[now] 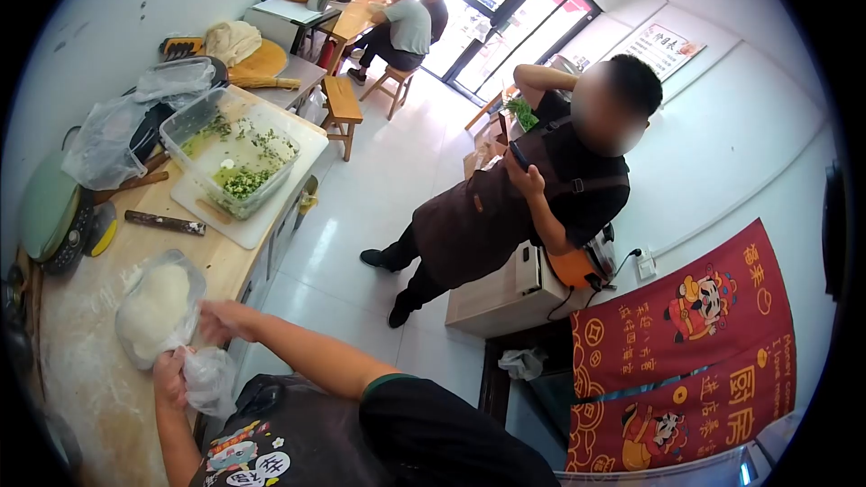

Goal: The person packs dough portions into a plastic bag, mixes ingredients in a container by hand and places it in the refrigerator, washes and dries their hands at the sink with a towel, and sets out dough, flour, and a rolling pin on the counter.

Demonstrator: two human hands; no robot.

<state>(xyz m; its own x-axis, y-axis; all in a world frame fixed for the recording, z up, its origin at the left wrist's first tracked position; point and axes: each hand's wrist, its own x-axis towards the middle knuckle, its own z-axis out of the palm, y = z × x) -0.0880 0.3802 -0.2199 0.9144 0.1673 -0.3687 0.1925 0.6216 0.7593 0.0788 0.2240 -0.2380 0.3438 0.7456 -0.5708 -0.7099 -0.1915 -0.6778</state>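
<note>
A lump of pale dough (155,304) lies inside a clear plastic bag (211,382) on the floured wooden worktop. My left hand (169,380) is closed around the gathered neck of the bag, whose loose end hangs over the worktop's near edge. My right hand (227,321) is just beside the dough and smeared by motion, so its fingers cannot be made out. Beyond the dough lies a dark cleaver-like tool (165,222) dusted with flour. A clear plastic tub (271,182) with chopped greens and white bits stands on a white cutting board (194,203).
A green round pan lid (54,207), a yellow-black scraper-like item (102,229) and crumpled plastic bags (104,140) line the wall side. A co-worker (532,180) in a dark apron stands across the aisle, holding a phone (519,156). People sit near the glass door.
</note>
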